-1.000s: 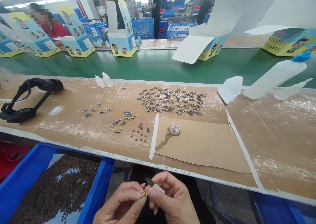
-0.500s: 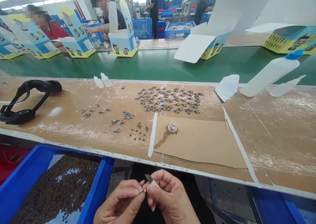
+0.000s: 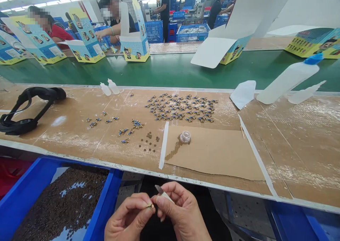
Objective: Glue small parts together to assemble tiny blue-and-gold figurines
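Observation:
Both my hands are low in the head view, in front of the table's near edge. My left hand [image 3: 130, 219] pinches a tiny brass-coloured part [image 3: 149, 206] between thumb and forefinger. My right hand [image 3: 180, 212] grips a small white stick with a dark tip [image 3: 162, 193], its fingers touching the left hand's fingertips. On the cardboard-covered table [image 3: 292, 145] lie several small blue-and-gold pieces [image 3: 183, 108] in a spread group, a few looser ones [image 3: 127, 129], several tiny dark discs [image 3: 150, 143] and a small clear cap [image 3: 185, 137] beside a dark glue stain.
A blue bin [image 3: 103, 205] of small dark parts sits lower left. A black strap [image 3: 26, 106] lies far left. Two small dropper bottles [image 3: 109, 88] and a big white bottle with blue cap [image 3: 288, 80] lie by the green conveyor [image 3: 164, 71] carrying printed boxes. Other people work beyond.
My hands have shifted slightly; the left fingertips with the brass part have drawn a little apart from the stick. The view has tilted a bit upward.

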Available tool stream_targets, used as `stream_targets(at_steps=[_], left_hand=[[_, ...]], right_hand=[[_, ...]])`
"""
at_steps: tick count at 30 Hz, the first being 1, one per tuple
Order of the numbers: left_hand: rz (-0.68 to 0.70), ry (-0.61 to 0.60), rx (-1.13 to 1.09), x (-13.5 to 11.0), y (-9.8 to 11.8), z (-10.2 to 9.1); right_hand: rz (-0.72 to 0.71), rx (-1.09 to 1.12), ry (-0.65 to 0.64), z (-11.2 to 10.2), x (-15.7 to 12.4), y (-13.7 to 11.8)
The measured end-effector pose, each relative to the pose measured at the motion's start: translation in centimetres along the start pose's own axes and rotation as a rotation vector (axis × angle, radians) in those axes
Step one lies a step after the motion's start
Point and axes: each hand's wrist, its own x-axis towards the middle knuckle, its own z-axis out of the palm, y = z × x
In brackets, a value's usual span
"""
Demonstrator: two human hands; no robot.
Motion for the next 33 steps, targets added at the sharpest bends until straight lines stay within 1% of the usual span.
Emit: stream_targets(at_steps=[1, 3, 5, 6, 9, 11, 15, 19, 26, 33], left_hand=[[-0.039, -0.003, -0.046, 0.1, -0.1, 0.0], [-0.172, -0.003, -0.135, 0.2, -0.1, 0.1], [-0.308, 0.009, -0.186, 0.3, 0.0, 0.2], [-0.354, 0.023, -0.197, 0.4, 0.0, 0.2], [-0.422, 0.05, -0.209, 0.5, 0.1, 0.1], [-0.451, 0.035, -0.209, 0.5, 0.1, -0.1], [-0.492, -0.017, -0.206, 0.4, -0.3, -0.6], [-0.497, -0.026, -0.189, 0.3, -0.1, -0.7], [-0.407, 0.013, -0.085, 0.1, 1.1, 0.0], [-0.408, 0.055, -0.028, 0.0, 1.3, 0.0]], right_hand=[[-0.009, -0.012, 0.01, 0.1, 0.0, 0.0], [-0.02, -0.029, 0.022, 0.2, -0.1, -0.1], [-0.025, -0.046, 0.019, 0.2, -0.2, -0.1], [-0.028, -0.057, 0.019, 0.2, -0.2, -0.2], [-0.042, -0.086, 0.028, 0.2, -0.2, -0.3], [-0.047, -0.088, 0.036, 0.3, -0.2, -0.4], [-0.034, -0.077, 0.024, 0.5, -0.2, -0.6], [-0.035, -0.098, 0.02, 0.2, -0.1, -0.5], [-0.017, -0.163, -0.004, -0.6, 0.2, 0.2], [-0.038, -0.213, 0.015, -0.2, 0.1, -0.3]])
